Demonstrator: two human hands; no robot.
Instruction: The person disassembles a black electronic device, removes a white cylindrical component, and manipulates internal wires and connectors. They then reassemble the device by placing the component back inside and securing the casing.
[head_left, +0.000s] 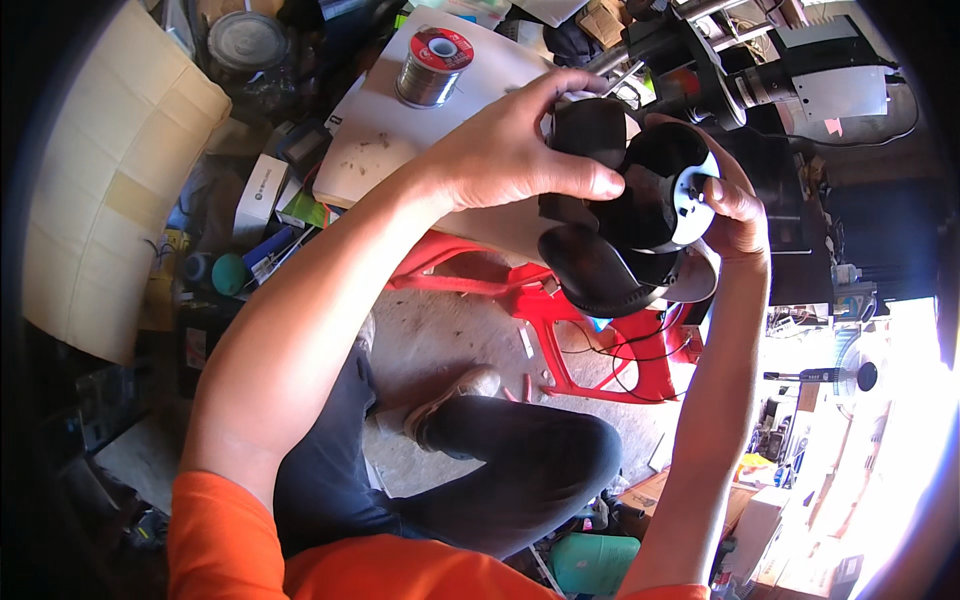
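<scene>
Both my hands hold what looks like a pair of black headphones (590,270) above the right edge of a pale work board. My left hand (510,145) is closed around one dark cup (590,132), its thumb pointing right across the lower side. On the other side, my right hand (738,205) grips an opened round cup, its thumb pressed on a pale inner plate (692,207). A curved black band hangs below the cups. My right fingers are partly hidden behind the cup.
A spool of solder wire (428,80) stands on the pale board (385,130). A red plastic stool (560,345) is beneath, with thin black cable by it. At upper right is a metal stand with a white-and-black device (835,70). Boxes and tools crowd the left; a fan (862,375) stands right.
</scene>
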